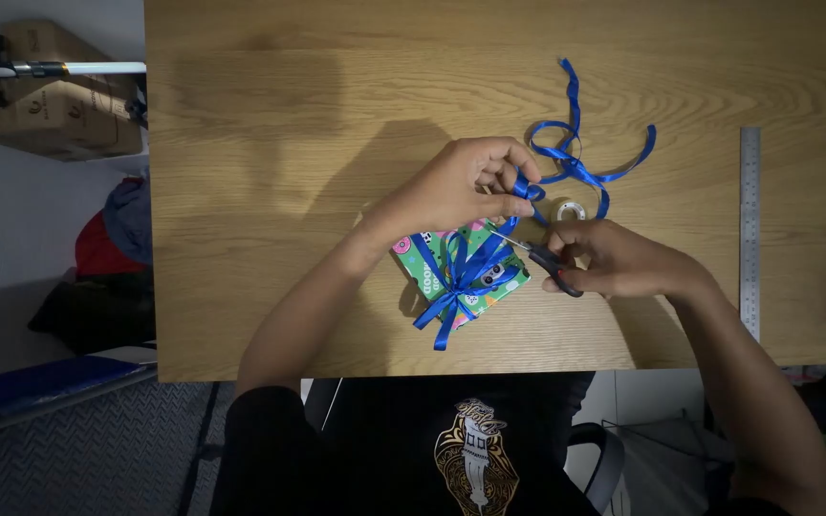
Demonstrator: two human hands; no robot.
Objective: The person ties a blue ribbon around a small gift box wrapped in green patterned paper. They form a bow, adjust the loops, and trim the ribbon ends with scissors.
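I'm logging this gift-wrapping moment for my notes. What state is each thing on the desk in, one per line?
Gift box: wrapped, tied with a blue bow.
Ribbon: loose, curled on the desk, one end pinched taut.
Scissors: blades at the ribbon; open or shut unclear.
Tape roll: lying flat.
Steel ruler: lying flat, untouched.
Left hand: pinching the ribbon.
Right hand: gripping the scissors.

A person is wearing a black short-sleeved T-shirt (pixel 413 440), seen from above at the near edge of the scene. A gold and white graphic emblem (pixel 476 457) is sitting on the chest. The 2 sleeves are ending at the upper arms, leaving both forearms bare. The left hand (pixel 461 186) and right hand (pixel 619 260) are wearing no gloves.
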